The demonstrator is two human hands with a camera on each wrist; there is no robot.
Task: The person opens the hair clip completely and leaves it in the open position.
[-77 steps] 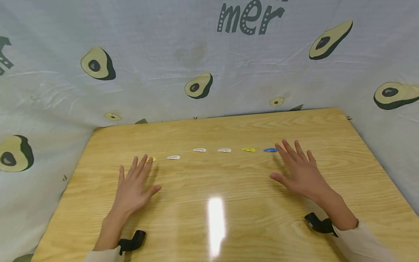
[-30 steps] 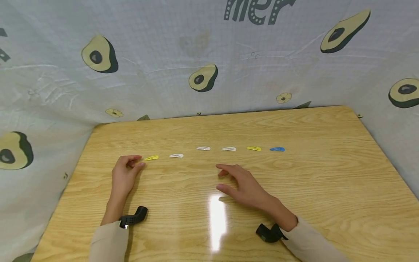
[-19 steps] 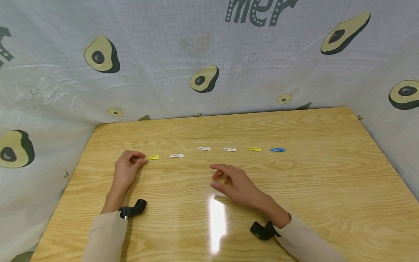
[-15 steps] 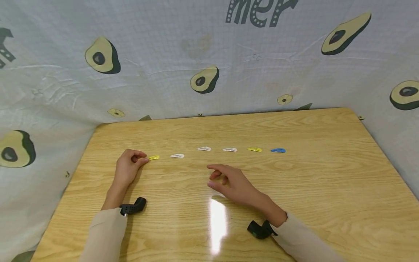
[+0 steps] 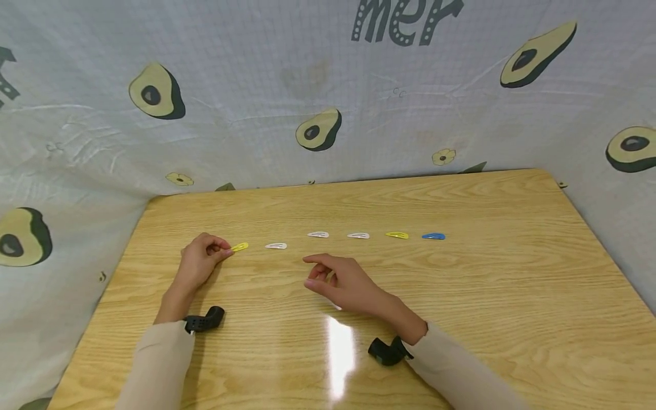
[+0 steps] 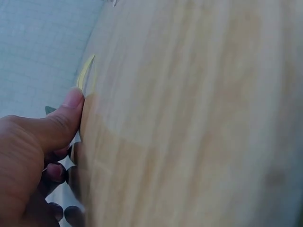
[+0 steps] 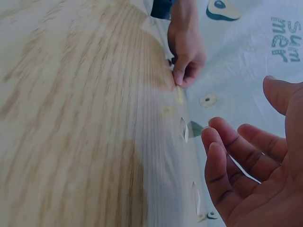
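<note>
At the left end of a row of snap hair clips, my left hand pinches a yellow hair clip by its left tip. In the left wrist view the thumb lies against that clip's lower end, and the clip's body slants upward out of the grip. A white hair clip lies just right of it. My right hand hovers over the middle of the table, holding nothing, with index finger extended and other fingers loosely bent. The right wrist view shows its palm side with bare fingers.
Further right in the row lie two more white clips, one beside the other, then another yellow clip and a blue clip. Behind the wooden table hangs an avocado-print cloth.
From spread above the table, my left hand has come down and taken hold of the leftmost yellow clip. My right hand has moved left, from near the blue clip to the middle.
</note>
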